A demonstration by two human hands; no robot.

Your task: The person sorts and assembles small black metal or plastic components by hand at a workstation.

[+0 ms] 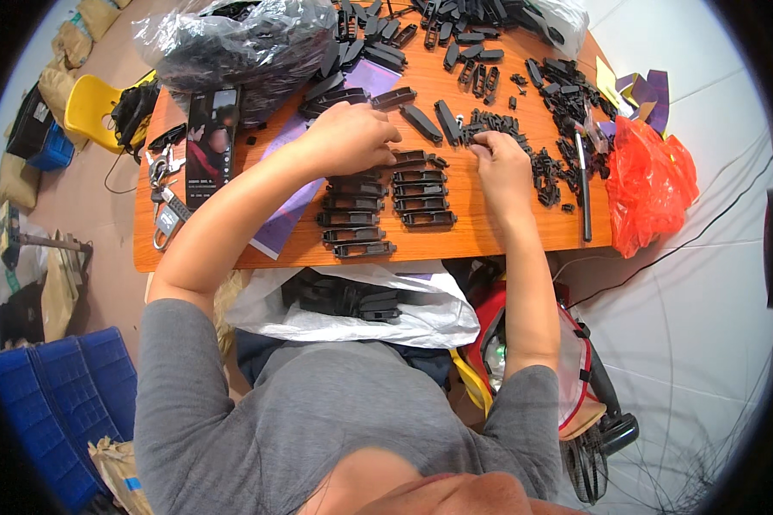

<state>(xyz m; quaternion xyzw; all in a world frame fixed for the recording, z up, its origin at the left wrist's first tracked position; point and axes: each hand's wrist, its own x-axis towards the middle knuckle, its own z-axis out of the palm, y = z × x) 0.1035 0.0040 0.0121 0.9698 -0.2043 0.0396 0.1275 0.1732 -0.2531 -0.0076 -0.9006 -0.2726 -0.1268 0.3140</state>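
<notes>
Two columns of slim black plastic housings lie near the table's front edge, among them one housing in the right column. My left hand is over the top of these columns, its fingers curled at the left end of the uppermost right-hand housing; its thumb is hidden. My right hand is closed, thumb and fingertips together at the edge of a pile of small black parts. What it pinches is too small to make out. Two smooth black covers, one of them upright, lie between my hands.
Many black pieces cover the table's far side. A phone-like dark box and keys lie left. A black pen-like tool and red bag are right. A white bag with black parts is below the table edge.
</notes>
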